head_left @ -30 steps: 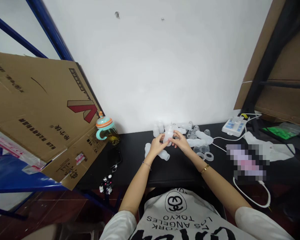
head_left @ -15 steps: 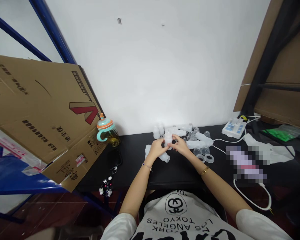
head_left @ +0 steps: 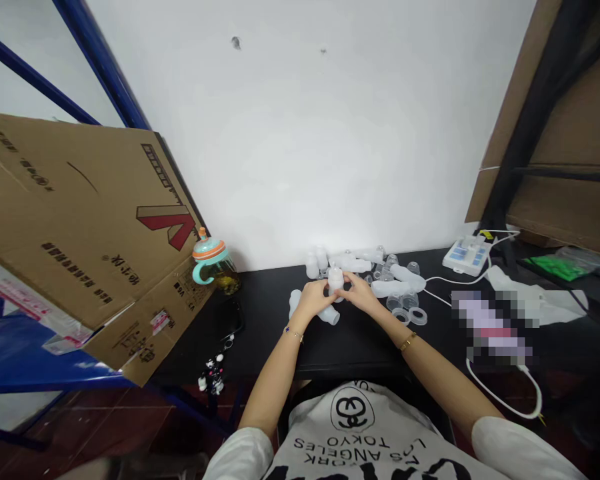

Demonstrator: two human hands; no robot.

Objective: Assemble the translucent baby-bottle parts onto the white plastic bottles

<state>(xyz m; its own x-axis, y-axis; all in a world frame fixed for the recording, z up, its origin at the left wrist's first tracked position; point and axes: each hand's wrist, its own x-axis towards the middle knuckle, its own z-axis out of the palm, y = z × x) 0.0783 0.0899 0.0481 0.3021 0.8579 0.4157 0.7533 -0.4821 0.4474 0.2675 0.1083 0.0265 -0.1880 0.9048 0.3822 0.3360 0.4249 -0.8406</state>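
Between both hands stands a small white baby bottle (head_left: 335, 279), upright, with a ring and a teat-like tip on top. The fingers of my left hand (head_left: 314, 297) close on its left side. My right hand (head_left: 359, 293) grips it from the right, thumb and fingers pressed to its side. Partly behind my left hand, a frosted white bottle (head_left: 330, 316) lies on the black table (head_left: 340, 350). Right of my right hand are two white rings (head_left: 418, 316), clear domed caps (head_left: 410, 301) and white bottles (head_left: 405, 277) lying on their sides.
More white bottles (head_left: 312, 265) stand by the wall. On the left are a teal-lidded drinking jug (head_left: 215, 263), a phone (head_left: 229, 319) with a charm string (head_left: 213, 375), and a large cardboard box (head_left: 105, 233). A power strip (head_left: 467, 255) with white cables sits at right.
Both hands keep their hold on the baby bottle, almost in the same place. My right-hand fingers have shifted slightly on it, and the camera view has moved a little.
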